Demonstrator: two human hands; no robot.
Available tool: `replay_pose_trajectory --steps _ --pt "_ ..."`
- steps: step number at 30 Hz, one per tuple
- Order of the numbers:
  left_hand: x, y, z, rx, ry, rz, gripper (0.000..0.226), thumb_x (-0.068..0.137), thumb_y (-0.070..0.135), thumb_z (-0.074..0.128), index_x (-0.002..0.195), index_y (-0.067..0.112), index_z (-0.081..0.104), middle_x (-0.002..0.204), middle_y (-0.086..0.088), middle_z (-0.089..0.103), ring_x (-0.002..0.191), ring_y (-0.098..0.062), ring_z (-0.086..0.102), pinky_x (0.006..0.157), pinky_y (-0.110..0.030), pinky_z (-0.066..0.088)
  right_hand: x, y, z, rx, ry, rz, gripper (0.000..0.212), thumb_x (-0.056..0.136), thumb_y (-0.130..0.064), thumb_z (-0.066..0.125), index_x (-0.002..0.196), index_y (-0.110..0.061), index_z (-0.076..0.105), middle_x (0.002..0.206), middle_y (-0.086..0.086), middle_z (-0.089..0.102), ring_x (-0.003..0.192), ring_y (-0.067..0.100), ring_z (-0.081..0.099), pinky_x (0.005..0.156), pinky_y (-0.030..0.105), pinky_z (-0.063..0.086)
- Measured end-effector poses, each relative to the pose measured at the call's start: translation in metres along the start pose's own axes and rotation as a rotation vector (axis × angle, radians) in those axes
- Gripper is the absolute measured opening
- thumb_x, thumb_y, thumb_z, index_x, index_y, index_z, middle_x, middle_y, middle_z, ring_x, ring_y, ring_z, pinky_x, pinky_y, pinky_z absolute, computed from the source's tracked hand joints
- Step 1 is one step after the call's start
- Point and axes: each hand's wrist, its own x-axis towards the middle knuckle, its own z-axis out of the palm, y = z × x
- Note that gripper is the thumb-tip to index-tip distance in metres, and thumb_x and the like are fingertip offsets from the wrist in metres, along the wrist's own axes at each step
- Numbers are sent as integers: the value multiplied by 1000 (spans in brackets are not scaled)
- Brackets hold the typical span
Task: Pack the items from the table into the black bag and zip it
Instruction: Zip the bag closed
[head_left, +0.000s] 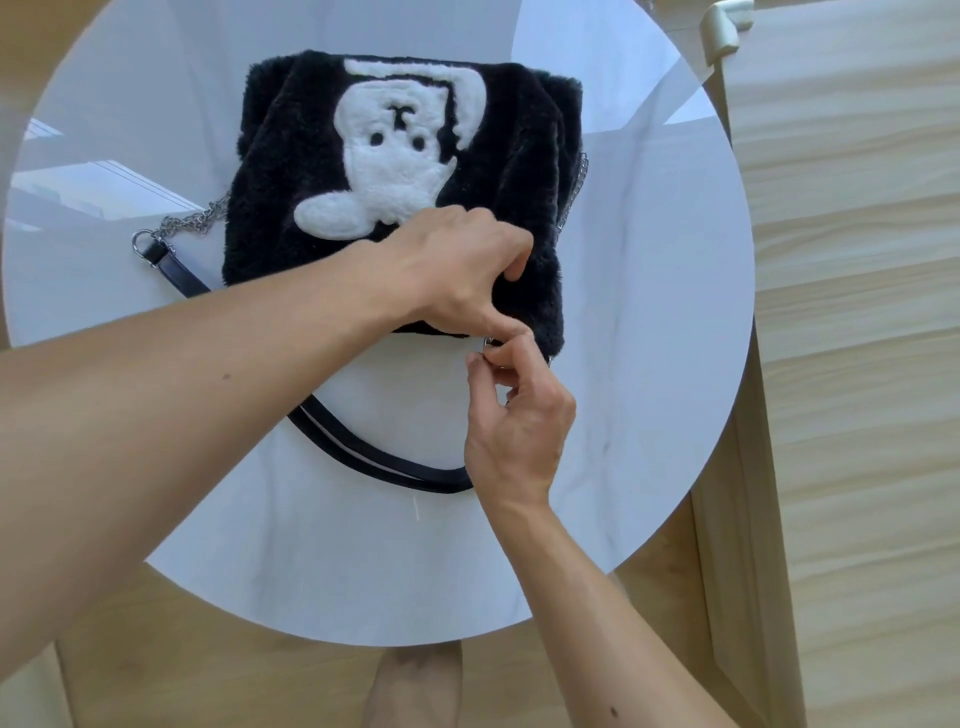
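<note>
Bag (405, 171), black and furry with a white figure, lies flat on the round white table (649, 364), upper centre. My left hand (457, 265) presses its near edge. My right hand (511, 410) pinches a small metal piece (488, 343) at that edge. The strap (374, 457) loops at centre frame.
</note>
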Motion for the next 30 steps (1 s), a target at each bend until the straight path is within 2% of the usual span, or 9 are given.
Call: replay_pose_trajectory --steps 3,6,9,12,17,21,24,27,30 --pt "13 14 -6 229 -72 4 61 61 69 70 93 22 50 70 6 35 58 -17 39 54 -31 26 -1 -4 1 93 55 105 18 89 -7 68 75 -10 57 68 -7 65 67 13 67 63 32 50" --pt "21 25 -4 321 -84 73 37 72 46 69 69 17 47 65 2 35 50 -16 33 48 -29 22 3 -7 6 153 103 185 19 90 -8 68 73 -8 58 64 -2 64 69 21 68 65 39 51" --pt "25 23 -3 236 -45 42 34 75 31 66 57 16 40 63 0 37 50 -19 36 48 -29 23 5 -12 12 162 97 175 19 90 -8 68 73 -7 59 65 -4 64 65 14 64 64 37 50" --pt "30 15 -3 96 6 -11 32 75 30 63 55 14 44 60 0 41 58 -27 45 54 -32 30 3 -16 20 158 66 139 18 90 -9 68 74 -9 59 67 -7 63 63 9 57 62 33 48" --pt "25 5 -3 -82 -39 11 25 81 44 66 74 20 61 69 7 58 72 -24 59 62 -33 43 3 -9 23 40 37 107 16 90 -10 65 77 -11 56 72 -6 65 69 15 61 66 40 48" --pt "-2 -16 -1 -293 78 52 9 89 24 58 84 20 65 76 6 63 68 -11 55 69 -39 51 1 5 12 -157 -16 26 13 88 -10 62 79 -13 54 76 -6 61 70 19 60 64 42 48" --pt "-29 -36 8 -244 170 42 11 81 14 60 91 19 62 84 6 56 77 -15 51 71 -41 50 1 16 3 -271 -89 -13 7 83 -8 62 82 -13 57 87 -4 58 73 23 58 62 45 48" --pt "-54 -51 22 -73 218 54 27 77 27 71 100 19 58 94 3 53 89 -20 49 78 -40 46 8 22 -6 -254 -46 -31 18 77 -9 62 94 -15 60 99 -3 53 83 24 57 72 46 50" --pt "-67 -57 36 102 299 31 44 74 32 78 109 15 56 102 -3 53 93 -24 49 77 -41 45 24 24 -10 -243 -5 -143 29 78 -15 68 106 -16 61 108 -2 48 97 21 53 85 37 45"
